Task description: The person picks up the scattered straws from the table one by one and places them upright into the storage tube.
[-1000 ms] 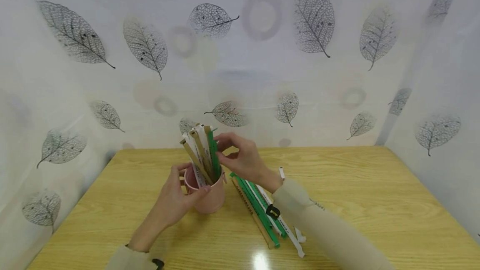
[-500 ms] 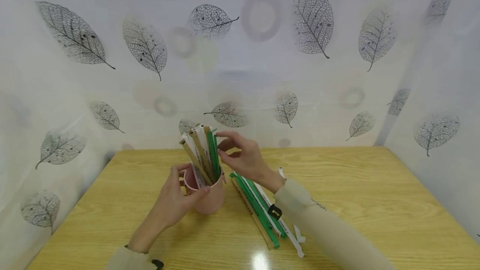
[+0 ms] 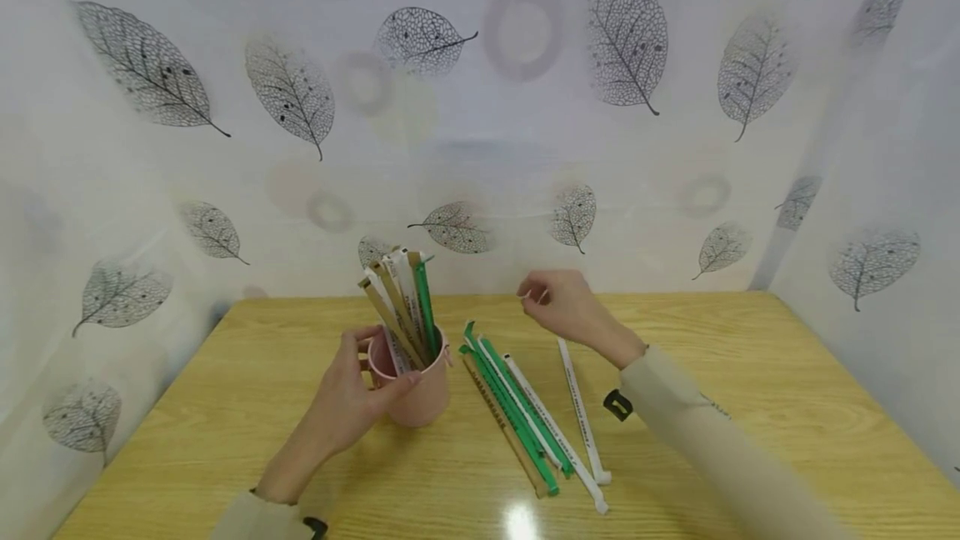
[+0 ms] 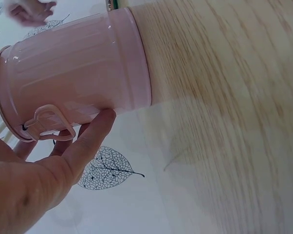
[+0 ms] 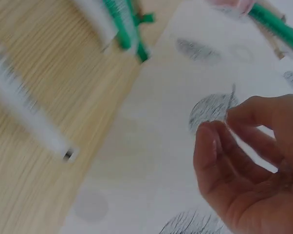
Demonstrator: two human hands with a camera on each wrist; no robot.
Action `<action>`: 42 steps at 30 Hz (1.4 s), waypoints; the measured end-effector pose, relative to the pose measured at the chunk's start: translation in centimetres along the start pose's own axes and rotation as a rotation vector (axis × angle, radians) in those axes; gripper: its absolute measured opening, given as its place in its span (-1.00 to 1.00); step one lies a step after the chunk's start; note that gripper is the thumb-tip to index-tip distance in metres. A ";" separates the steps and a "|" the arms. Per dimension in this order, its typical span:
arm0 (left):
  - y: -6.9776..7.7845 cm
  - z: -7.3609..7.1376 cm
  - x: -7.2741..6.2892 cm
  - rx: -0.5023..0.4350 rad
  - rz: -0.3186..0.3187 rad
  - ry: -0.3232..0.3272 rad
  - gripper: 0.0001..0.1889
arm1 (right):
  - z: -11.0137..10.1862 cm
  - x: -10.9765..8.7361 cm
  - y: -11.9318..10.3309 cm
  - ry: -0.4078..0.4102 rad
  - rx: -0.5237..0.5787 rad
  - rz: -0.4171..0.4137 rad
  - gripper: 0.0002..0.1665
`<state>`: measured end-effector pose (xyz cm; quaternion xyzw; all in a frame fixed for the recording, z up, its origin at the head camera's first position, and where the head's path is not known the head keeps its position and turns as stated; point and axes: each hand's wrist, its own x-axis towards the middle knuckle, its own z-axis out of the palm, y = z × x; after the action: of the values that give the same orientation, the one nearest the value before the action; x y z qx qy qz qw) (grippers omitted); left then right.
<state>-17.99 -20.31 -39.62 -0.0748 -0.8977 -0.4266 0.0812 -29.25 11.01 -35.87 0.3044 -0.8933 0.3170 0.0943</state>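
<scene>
My left hand [image 3: 348, 407] grips a small pink metal bucket [image 3: 422, 401] by its side, thumb at the near rim and fingers on the far side. In the left wrist view the fingers lie along the wall of the bucket [image 4: 73, 68], beside its wire handle [image 4: 51, 114]. Several paper-wrapped straws in white, brown and green lean upright in it, a green straw [image 3: 425, 298] at the right. My right hand [image 3: 566, 307] hovers above the table's back edge with loosely bent fingers. In the right wrist view nothing shows between thumb and fingers [image 5: 244, 161].
Right of the bucket lie several wrapped straws: a brown one [image 3: 498, 423], green ones [image 3: 517, 419] and a white one [image 3: 558, 432]. Another white straw [image 3: 579, 407] lies apart, under the right hand. A leaf-printed cloth [image 3: 480, 140] stands behind the wooden table [image 3: 712, 415].
My right hand has left the green straw at the bucket and moved right, over the loose straws. Two green straws showed in the bucket; one shows now. My left hand has stayed put.
</scene>
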 end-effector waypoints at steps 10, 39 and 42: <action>-0.1 0.0 -0.1 0.003 0.012 -0.003 -0.16 | -0.1 -2.5 4.4 -0.301 -0.096 0.335 -0.61; -0.2 0.0 0.0 0.001 0.012 -0.005 -0.15 | -0.5 -2.7 4.5 -0.052 0.223 0.440 -0.40; -0.1 0.0 0.0 0.004 0.010 -0.005 -0.15 | -1.7 -2.4 3.7 0.039 0.268 0.388 -0.49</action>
<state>-17.99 -20.40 -39.68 -0.0801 -0.8984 -0.4242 0.0810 -29.59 15.46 -37.27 0.1307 -0.8830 0.4507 0.0075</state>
